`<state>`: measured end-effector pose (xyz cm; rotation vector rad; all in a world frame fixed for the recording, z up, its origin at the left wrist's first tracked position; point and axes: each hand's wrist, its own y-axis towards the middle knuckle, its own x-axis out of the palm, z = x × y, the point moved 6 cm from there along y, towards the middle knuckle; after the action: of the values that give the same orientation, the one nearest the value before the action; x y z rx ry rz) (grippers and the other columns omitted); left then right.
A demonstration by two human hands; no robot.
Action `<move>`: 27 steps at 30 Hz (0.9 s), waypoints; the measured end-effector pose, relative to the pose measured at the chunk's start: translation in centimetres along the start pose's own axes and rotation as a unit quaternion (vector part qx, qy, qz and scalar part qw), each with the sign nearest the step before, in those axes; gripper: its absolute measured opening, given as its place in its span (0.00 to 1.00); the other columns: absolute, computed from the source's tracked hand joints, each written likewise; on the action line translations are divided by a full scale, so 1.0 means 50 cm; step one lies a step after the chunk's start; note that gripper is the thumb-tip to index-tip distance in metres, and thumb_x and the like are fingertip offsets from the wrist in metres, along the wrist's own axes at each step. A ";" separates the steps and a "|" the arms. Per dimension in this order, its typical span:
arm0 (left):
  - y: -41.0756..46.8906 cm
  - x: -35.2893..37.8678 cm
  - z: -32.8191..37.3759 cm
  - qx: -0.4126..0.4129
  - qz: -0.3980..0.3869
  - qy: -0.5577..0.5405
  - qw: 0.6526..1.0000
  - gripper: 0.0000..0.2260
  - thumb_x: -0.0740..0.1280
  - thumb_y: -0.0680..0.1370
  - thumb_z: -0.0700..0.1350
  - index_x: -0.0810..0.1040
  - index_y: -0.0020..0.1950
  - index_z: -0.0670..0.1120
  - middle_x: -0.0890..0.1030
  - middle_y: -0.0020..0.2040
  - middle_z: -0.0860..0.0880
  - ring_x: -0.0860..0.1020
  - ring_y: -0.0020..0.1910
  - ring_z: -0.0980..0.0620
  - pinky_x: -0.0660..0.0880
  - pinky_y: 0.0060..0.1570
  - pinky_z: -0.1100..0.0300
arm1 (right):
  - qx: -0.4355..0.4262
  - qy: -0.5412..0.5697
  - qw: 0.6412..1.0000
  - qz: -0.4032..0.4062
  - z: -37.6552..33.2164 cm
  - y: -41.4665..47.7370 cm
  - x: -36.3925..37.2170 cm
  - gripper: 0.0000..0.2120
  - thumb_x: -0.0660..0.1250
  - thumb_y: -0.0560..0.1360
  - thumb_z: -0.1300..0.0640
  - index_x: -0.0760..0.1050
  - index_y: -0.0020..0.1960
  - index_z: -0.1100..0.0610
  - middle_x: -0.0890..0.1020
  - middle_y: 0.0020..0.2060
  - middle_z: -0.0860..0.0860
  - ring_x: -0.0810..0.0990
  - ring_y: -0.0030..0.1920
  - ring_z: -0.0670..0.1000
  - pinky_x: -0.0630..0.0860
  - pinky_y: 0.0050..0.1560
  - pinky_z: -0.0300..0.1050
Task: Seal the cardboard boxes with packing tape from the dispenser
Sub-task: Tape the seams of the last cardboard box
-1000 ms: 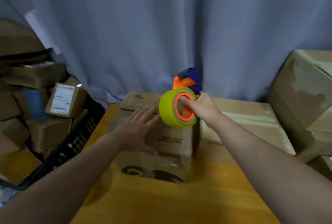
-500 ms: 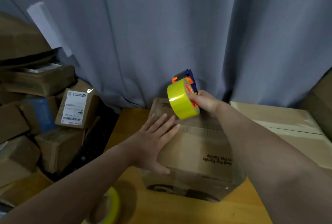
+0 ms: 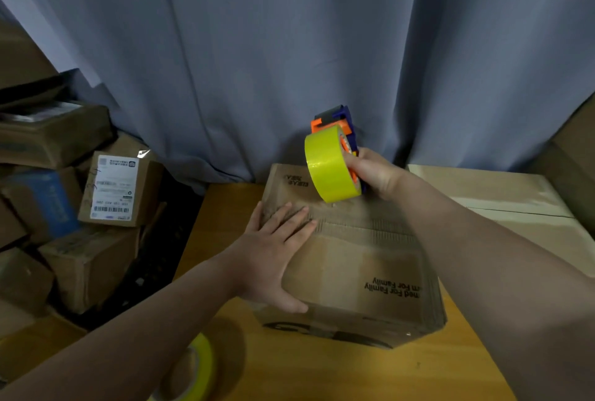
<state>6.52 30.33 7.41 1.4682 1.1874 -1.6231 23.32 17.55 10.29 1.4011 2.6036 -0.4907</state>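
Note:
A brown cardboard box (image 3: 357, 259) with black print lies on the wooden table (image 3: 370, 375). Its top flaps meet in a seam running left to right. My left hand (image 3: 273, 252) presses flat on the box's left end, fingers straight across the seam, thumb over the near edge. My right hand (image 3: 373, 172) grips a tape dispenser (image 3: 335, 156), orange and blue with a yellow roll, held just above the far part of the box top.
A second roll of yellow tape (image 3: 196, 371) lies on the table under my left forearm. A larger box (image 3: 502, 197) stands to the right. Stacked cardboard boxes (image 3: 109, 191) fill the floor at left. A grey curtain (image 3: 289, 46) hangs behind.
My view has moved closer to the box. The dispenser has come down towards the box top. My left hand has settled flat on the left end of the box.

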 end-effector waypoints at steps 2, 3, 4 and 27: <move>0.001 0.002 -0.001 -0.005 -0.002 -0.005 1.000 0.55 0.58 0.63 0.77 0.33 0.77 0.52 0.34 0.77 0.52 0.30 0.74 0.52 0.30 0.70 0.41 | 0.003 0.000 1.000 -0.003 -0.003 0.001 0.004 0.13 0.61 0.78 0.43 0.77 0.48 0.51 0.84 0.41 0.47 0.83 0.43 0.47 0.77 0.46 0.40; 0.001 0.002 -0.002 -0.009 -0.003 -0.009 1.000 0.55 0.57 0.63 0.78 0.33 0.77 0.53 0.34 0.77 0.52 0.30 0.74 0.52 0.30 0.70 0.42 | 0.002 0.001 1.000 -0.005 -0.004 0.002 0.006 0.13 0.61 0.77 0.43 0.77 0.48 0.51 0.84 0.41 0.47 0.83 0.44 0.47 0.76 0.46 0.40; 0.002 0.002 -0.004 -0.012 -0.004 -0.012 1.000 0.55 0.56 0.62 0.78 0.33 0.77 0.53 0.34 0.77 0.53 0.31 0.74 0.52 0.30 0.70 0.42 | -0.001 0.001 1.000 -0.007 -0.007 0.001 0.008 0.12 0.61 0.77 0.42 0.77 0.48 0.50 0.84 0.41 0.46 0.83 0.44 0.46 0.76 0.47 0.40; 0.037 -0.100 -0.034 -0.184 0.140 -0.531 0.815 0.29 0.46 0.80 0.63 0.69 0.71 0.47 0.71 0.69 0.49 0.68 0.68 0.53 0.60 0.68 0.57 | -0.144 -0.287 0.937 0.136 -0.061 -0.164 -0.038 0.37 0.78 0.65 0.62 0.66 0.68 0.47 0.72 0.59 0.49 0.73 0.59 0.50 0.71 0.63 0.51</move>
<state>9.70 30.62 12.00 0.2950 0.5219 -1.5027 17.65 12.92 15.42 1.2555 1.8972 -0.3845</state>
